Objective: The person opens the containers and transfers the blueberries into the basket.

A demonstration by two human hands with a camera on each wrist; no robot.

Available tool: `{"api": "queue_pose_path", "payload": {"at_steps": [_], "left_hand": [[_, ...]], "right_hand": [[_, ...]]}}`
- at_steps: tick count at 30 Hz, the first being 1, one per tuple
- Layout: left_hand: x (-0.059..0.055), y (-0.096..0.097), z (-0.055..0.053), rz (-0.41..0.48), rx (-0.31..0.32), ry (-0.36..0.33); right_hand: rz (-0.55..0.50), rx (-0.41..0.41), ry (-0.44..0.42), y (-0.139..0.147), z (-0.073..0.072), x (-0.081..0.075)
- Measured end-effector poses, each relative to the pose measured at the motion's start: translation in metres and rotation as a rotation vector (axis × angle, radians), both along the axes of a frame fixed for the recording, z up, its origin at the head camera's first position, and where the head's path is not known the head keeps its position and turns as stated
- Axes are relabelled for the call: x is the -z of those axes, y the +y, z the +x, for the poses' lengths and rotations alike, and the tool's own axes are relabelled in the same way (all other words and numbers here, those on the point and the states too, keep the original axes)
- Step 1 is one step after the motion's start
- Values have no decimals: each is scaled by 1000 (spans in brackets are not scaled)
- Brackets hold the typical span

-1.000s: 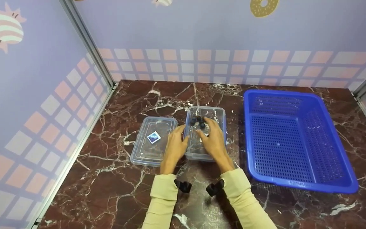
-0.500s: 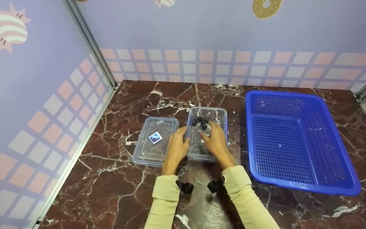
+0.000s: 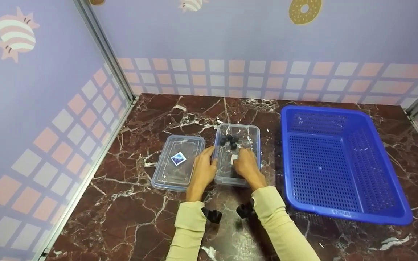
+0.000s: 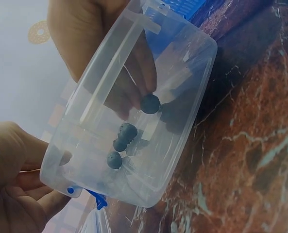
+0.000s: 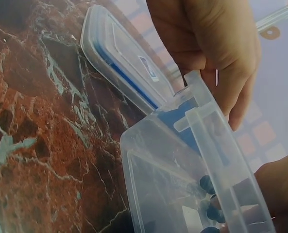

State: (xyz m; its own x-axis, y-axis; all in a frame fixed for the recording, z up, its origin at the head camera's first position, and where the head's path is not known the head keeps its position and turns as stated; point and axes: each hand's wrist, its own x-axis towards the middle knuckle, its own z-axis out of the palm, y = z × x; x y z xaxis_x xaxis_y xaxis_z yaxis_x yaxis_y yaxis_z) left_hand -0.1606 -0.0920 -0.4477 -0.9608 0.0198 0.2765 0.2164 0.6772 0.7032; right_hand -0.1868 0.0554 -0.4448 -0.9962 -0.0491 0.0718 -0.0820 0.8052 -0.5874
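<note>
A clear plastic box (image 3: pixel 238 125) without a lid on top stands upright in front of me. My left hand (image 3: pixel 204 168) holds its left wall, with the thumb over the rim in the left wrist view. Inside the box is my right hand (image 3: pixel 248 166), its fingers bent downward. In the left wrist view a dark blueberry (image 4: pixel 150 104) sits at those fingertips, pinched there; the head view hides it under the hand. Several more blueberries (image 3: pixel 230 138) are grouped toward the box's far end. A white label-like patch (image 3: pixel 233 158) shows near the right thumb.
Left of the box lies a clear lid (image 3: pixel 165 174) with a diamond sticker, partly behind the left hand. At the right stands a large blue perforated basket (image 3: pixel 319 159). Patterned panels (image 3: pixel 209 36) border the dark marbled table (image 3: pixel 129 214) at the back and left.
My right hand has drawn back toward me inside the box, away from the grouped blueberries, and its fingers have curled downward. The left hand stays on the box wall. The head view has shifted slightly.
</note>
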Motion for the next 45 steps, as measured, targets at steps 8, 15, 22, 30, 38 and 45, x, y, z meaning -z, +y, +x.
{"api": "queue_pose_path", "payload": {"at_steps": [8,15,22,30,38,45], "left_hand": [[0,0,0,-12,-3,16],[0,0,0,-7,-2,9],[1,1,0,-5,-1,14],[1,0,-1,-13,-3,16],[3,1,-1,-7,-1,36],[2,1,-1,6,-6,25]], "right_hand": [[113,-14,70,-2,-1,5],[80,-12,54,-3,-3,4],[-60,-27,87,-2,-3,-9],[-179,-58,169,-4,0,-39],[-266,-55,97,8,2,-71],[-265,-26,18,33,-1,-96]]}}
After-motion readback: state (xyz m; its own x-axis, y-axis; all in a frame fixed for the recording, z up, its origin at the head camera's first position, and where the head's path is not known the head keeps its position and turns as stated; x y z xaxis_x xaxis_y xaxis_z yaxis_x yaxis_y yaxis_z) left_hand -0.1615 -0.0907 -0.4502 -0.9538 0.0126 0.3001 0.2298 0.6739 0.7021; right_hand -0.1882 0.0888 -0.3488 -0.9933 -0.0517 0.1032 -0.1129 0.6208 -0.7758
